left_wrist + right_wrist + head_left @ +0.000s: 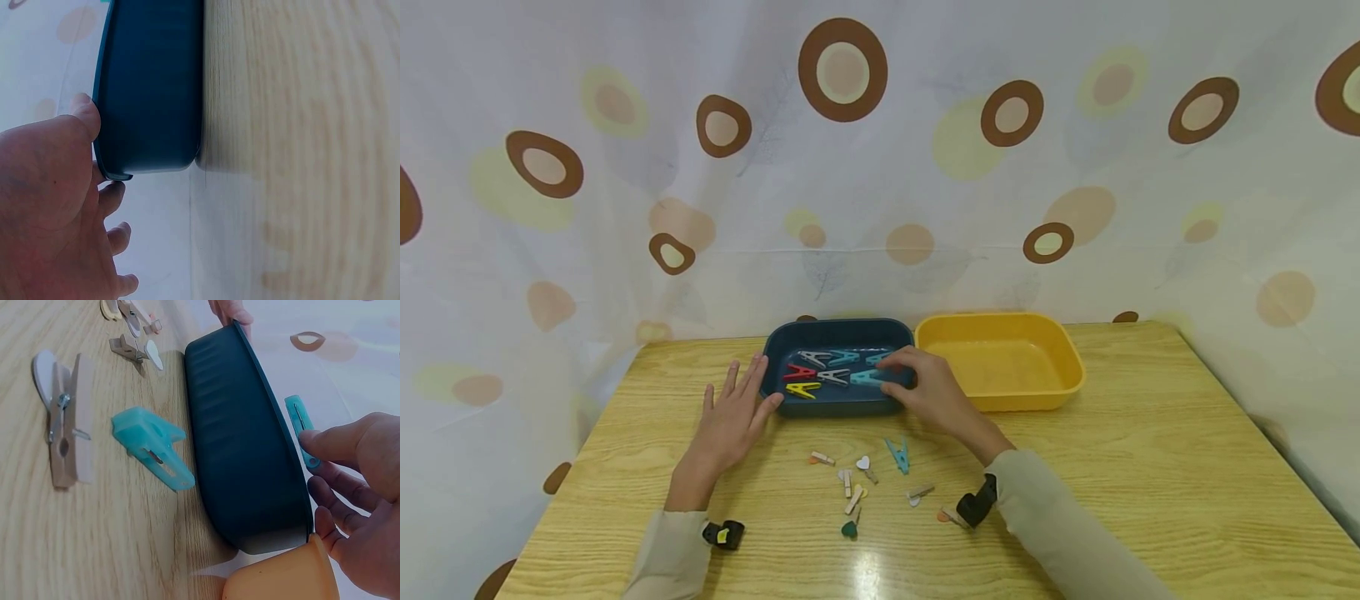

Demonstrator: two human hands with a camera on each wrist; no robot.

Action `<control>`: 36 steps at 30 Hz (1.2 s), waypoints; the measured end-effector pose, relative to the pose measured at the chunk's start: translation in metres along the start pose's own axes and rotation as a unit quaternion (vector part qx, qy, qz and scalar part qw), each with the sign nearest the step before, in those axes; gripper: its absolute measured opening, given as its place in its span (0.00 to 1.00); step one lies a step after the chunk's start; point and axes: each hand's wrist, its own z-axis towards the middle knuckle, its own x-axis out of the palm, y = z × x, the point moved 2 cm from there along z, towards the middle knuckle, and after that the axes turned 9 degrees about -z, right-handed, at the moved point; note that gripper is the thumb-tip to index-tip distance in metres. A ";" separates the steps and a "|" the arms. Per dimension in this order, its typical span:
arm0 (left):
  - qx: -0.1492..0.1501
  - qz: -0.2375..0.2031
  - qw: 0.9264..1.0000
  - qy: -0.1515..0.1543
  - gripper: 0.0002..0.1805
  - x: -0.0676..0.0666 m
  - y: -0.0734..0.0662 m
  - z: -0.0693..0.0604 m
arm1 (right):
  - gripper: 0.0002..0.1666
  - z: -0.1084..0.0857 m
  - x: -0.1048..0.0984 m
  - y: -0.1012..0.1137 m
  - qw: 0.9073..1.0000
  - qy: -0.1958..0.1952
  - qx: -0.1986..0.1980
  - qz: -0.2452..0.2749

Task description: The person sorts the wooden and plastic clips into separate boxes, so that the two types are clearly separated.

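Right grip (932,393) pinches a turquoise clip (299,417) between thumb and index finger, and I see it over the right part of the navy tray (250,444), just past the near rim. How high it hangs above the tray's floor, I cannot tell. I judge it light, stiff plastic, a little slick, and sturdy unless its legs are forced apart. I'd hold it across the body by its 2 flat sides, with modest pressure; squeezing the handle ends would work the spring and might twist it loose. Near the tray's front wall, 1 loose turquoise clip (898,456) lies on the tabletop (1150,433) and should suit the same hold. Of the 7 small wooden clips (853,500) there, some bear heart-shaped pieces that could snap off, so I'd pinch the wood. My left grip (730,421) has its fingers extended, thumb touching the tray's rim, no clip held.
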 end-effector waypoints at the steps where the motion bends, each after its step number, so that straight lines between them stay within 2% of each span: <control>1: 0.000 0.000 1.000 0.000 0.40 0.000 0.000 0.000 | 0.16 0.001 0.000 0.000 1.000 0.000 0.003 -0.001; 20: -0.002 -0.003 1.000 -0.003 0.40 0.001 0.003 -0.002 | 0.16 0.026 0.011 -0.012 0.999 0.012 -0.003 -0.030; 36: -0.002 -0.006 1.000 -0.003 0.40 0.001 0.002 0.000 | 0.15 0.040 0.021 -0.017 0.992 0.044 0.051 -0.108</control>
